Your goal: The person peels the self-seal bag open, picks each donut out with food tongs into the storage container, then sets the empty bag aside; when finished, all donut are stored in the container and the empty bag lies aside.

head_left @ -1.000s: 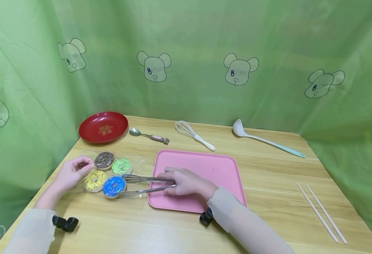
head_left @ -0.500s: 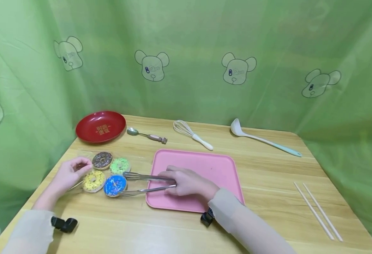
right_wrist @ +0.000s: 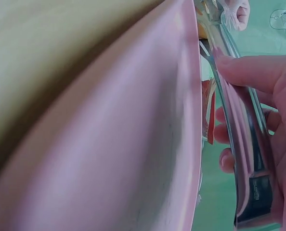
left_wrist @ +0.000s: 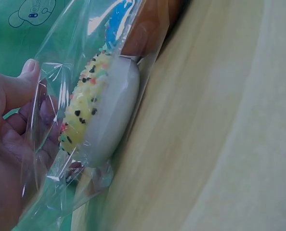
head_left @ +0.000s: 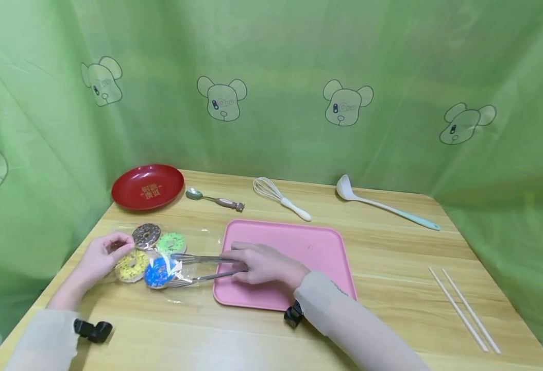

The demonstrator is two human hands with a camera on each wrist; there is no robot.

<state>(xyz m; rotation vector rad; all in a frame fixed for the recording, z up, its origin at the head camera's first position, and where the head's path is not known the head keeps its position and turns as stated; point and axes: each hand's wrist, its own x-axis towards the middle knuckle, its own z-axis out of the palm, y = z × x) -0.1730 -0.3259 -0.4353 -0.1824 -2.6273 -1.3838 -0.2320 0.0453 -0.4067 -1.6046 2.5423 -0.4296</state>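
Four toy doughnuts lie in a clear plastic bag (head_left: 197,242) at the table's left: chocolate (head_left: 146,235), green (head_left: 171,242), yellow (head_left: 131,266) and blue (head_left: 158,273). My left hand (head_left: 101,255) pinches the bag's left edge; the left wrist view shows the yellow doughnut (left_wrist: 92,113) behind the plastic (left_wrist: 61,77) by my fingers. My right hand (head_left: 259,264) grips metal tongs (head_left: 197,268) over the pink tray (head_left: 313,247), and their tips straddle the blue doughnut. In the right wrist view the tongs (right_wrist: 239,130) run along the tray's rim (right_wrist: 181,120).
At the back stand a red plate (head_left: 147,186), a spoon (head_left: 215,199), a whisk (head_left: 281,197) and a white ladle (head_left: 385,207). Two chopsticks (head_left: 466,309) lie at the right. Green curtains close in the wooden table (head_left: 392,268) on three sides.
My right hand has pushed the tongs a little leftward into the bag around the blue doughnut. The doughnuts and bag have shifted slightly left. My left hand keeps its pinch.
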